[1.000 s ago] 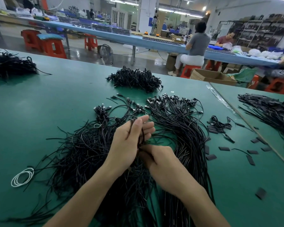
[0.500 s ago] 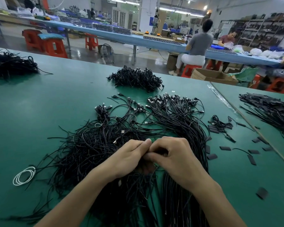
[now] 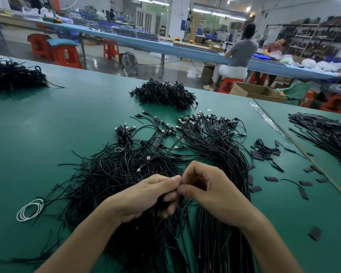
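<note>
Centrally, low on the green surface (image 3: 47,134), a loose pile of black cables (image 3: 116,174) is spread, and both hands are held together above its near part. A few strands of that pile are gripped in the curled fingers of the left hand (image 3: 146,196). The fingers of the right hand (image 3: 211,192) are curled too, with thumb and forefinger pinched on a strand right against the left fingertips. A straightened bundle (image 3: 220,154) is laid just beside the pile on the right, plugs pointed away. A white coil (image 3: 29,209) is seen at the pile's left edge, short black sleeves (image 3: 271,178) are scattered to the right, and a tied heap (image 3: 163,93) is set farther back. Beyond the surface, a long blue bench (image 3: 185,49), orange stools (image 3: 53,50), a floor fan (image 3: 129,63), a seated person in grey (image 3: 240,54) and dark shelves (image 3: 313,36) are seen
</note>
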The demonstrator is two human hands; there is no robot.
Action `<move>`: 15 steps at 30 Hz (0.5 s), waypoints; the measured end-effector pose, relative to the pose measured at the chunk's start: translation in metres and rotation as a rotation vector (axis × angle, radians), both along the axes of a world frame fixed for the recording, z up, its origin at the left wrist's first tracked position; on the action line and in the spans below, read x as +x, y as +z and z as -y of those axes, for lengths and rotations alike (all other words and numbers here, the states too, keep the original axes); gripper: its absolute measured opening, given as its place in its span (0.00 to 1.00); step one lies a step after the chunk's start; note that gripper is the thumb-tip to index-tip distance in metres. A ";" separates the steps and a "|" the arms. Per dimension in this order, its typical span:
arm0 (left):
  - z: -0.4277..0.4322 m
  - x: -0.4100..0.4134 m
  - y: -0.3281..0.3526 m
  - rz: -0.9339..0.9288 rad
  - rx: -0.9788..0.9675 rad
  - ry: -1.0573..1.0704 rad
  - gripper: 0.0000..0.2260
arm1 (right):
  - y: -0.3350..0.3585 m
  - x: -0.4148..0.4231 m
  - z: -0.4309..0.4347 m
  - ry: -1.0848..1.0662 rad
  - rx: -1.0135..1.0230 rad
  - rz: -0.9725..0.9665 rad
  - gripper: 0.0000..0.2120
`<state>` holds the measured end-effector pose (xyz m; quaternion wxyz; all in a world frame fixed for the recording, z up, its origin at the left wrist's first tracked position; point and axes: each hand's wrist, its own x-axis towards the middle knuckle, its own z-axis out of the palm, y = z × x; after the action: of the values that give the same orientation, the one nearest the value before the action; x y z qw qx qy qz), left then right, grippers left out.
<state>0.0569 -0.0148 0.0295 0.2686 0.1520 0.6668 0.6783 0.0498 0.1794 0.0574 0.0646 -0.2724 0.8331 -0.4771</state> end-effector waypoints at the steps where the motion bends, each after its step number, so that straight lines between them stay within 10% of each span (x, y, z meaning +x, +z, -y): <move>1: -0.001 0.000 -0.002 -0.001 0.008 0.031 0.21 | -0.001 0.001 0.002 -0.007 0.022 -0.016 0.07; 15: -0.020 -0.008 0.000 0.257 0.289 0.273 0.19 | 0.000 -0.005 0.025 -0.116 0.034 -0.202 0.08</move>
<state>0.0485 0.0049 0.0296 0.2327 0.0098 0.5374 0.8105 0.0449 0.1544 0.0571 -0.0429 -0.2691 0.8576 -0.4361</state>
